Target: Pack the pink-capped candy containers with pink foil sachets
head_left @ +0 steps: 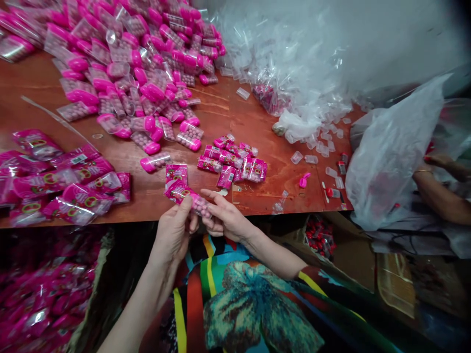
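Just over the table's front edge, both hands hold a clear candy container (pixel 202 206) filled with small pink balls. My left hand (pixel 174 228) pinches it where a pink printed packet (pixel 178 190) meets the container, thumb on top. Whether the container is partly inside the packet I cannot tell. The fingers of my right hand (pixel 228 218) are closed around the container's clear end. Flat on the table behind them lies another pink printed packet (pixel 176 172). Close by rests a pink-capped candy container (pixel 155 162). A small group of filled pink packets (pixel 221 156) sits beyond my right hand.
A large heap of pink-capped containers (pixel 128 73) covers the back left. Filled packets (pixel 81 181) lie at the left; more fill a box (pixel 51 289) below. Clear plastic bags (pixel 287 54) stand behind. A pink cap (pixel 304 180) lies right. Another person's arm (pixel 441 186) is at far right.
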The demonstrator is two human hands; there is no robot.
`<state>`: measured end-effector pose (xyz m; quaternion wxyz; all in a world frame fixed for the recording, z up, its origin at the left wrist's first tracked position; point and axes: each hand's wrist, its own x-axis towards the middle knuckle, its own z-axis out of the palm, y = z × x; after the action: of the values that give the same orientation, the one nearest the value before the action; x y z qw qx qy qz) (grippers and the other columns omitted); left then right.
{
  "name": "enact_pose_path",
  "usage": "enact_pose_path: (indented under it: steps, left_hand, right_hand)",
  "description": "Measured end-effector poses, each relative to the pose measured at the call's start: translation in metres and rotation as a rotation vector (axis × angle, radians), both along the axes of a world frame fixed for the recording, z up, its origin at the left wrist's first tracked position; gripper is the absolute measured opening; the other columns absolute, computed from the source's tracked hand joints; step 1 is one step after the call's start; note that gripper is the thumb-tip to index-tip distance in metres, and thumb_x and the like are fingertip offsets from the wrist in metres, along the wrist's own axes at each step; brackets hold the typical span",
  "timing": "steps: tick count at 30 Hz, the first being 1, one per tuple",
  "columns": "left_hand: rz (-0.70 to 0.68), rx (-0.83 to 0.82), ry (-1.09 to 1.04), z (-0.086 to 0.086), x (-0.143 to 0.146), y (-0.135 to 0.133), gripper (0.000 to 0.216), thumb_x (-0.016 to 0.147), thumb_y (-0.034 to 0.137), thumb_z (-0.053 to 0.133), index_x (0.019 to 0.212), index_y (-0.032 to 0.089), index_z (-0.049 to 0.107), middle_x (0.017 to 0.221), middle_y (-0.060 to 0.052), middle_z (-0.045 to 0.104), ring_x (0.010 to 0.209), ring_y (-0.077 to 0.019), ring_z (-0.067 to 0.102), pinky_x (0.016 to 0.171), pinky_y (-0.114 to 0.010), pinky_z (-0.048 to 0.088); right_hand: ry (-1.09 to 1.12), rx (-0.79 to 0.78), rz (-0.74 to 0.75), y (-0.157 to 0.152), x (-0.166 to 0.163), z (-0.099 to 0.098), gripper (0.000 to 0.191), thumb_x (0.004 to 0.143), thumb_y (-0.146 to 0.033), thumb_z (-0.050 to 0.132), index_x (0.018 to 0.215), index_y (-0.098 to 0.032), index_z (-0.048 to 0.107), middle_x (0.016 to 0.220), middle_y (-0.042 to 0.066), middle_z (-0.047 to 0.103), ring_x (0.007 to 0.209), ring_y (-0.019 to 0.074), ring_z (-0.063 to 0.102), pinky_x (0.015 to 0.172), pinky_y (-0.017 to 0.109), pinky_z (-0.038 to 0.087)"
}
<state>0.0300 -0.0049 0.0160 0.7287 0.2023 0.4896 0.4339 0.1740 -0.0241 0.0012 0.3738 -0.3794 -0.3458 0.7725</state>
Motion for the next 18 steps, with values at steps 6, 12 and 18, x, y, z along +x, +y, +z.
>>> enact_pose_path:
  steps: [6,12,18]
  left_hand:
    - [0.092,-0.026,0.074,-0.005,0.008,-0.006,0.041,0.072,0.050,0.082,0.063,0.017,0.060,0.044,0.004,0.046,0.039,-0.0069,0.037,0.041,-0.020,0.027]
    - [-0.032,-0.071,0.007,-0.004,0.006,-0.014,0.046,0.078,0.057,0.075,0.063,0.017,0.059,0.046,0.001,0.050,0.040,-0.0085,0.042,0.044,-0.021,0.035]
    - [0.041,0.009,0.012,0.000,0.002,-0.003,0.042,0.076,0.050,0.079,0.061,0.018,0.057,0.039,0.003,0.046,0.041,-0.0101,0.046,0.046,-0.021,0.038]
  right_hand:
    - [-0.226,0.192,-0.167,0.003,-0.021,-0.005,0.059,0.097,-0.039,0.057,0.148,-0.024,0.031,0.080,-0.002,0.059,0.066,0.0109,0.058,0.059,0.022,0.046]
    - [0.061,-0.085,-0.099,0.013,-0.013,-0.004,0.053,0.096,-0.043,0.058,0.139,-0.023,0.034,0.061,-0.012,0.052,0.035,0.0040,0.028,0.036,0.016,0.020]
    - [-0.032,0.056,-0.086,0.006,-0.009,-0.011,0.060,0.092,-0.052,0.063,0.138,-0.024,0.036,0.064,-0.011,0.056,0.035,0.0033,0.033,0.036,0.017,0.028]
